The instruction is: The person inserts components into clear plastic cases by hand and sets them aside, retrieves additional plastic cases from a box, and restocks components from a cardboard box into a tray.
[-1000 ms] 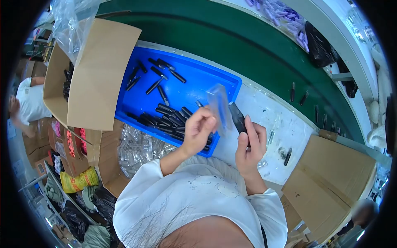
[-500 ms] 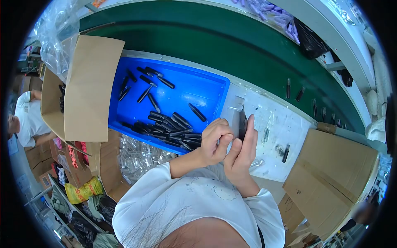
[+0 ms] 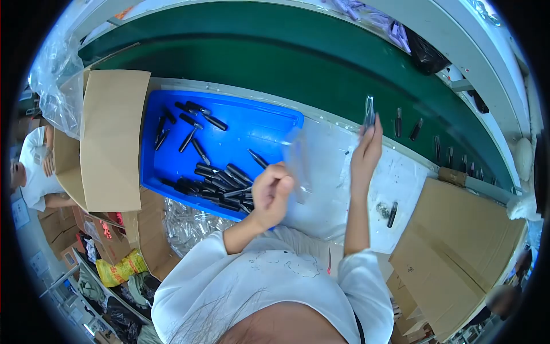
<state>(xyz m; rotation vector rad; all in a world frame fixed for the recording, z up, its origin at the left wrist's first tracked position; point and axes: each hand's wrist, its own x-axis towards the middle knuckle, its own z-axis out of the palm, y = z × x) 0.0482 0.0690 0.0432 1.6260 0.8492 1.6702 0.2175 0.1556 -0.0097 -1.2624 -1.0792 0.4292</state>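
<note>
Held in left grip [image 3: 272, 192]: clear piece [image 3: 298, 166], blurred. At right grip's [image 3: 366, 152] fingertips, by near edge of green belt [image 3: 258, 71]: clear-ended tube [image 3: 369, 112]; clamped or loosed, cannot tell. Apparently placing; calling for gentle release, apart from 2 nearest tubes [image 3: 399, 123].

I could pass over the white table [image 3: 326, 166] between bin [image 3: 229, 98] and right-hand carton [image 3: 458, 246], but their sides barred me lower down.

So the bin [image 3: 246, 123] at ten o'clock looks like smooth, glossy blue plastic. Boxes [image 3: 452, 252] at four o'clock are matt brown cardboard.
</note>
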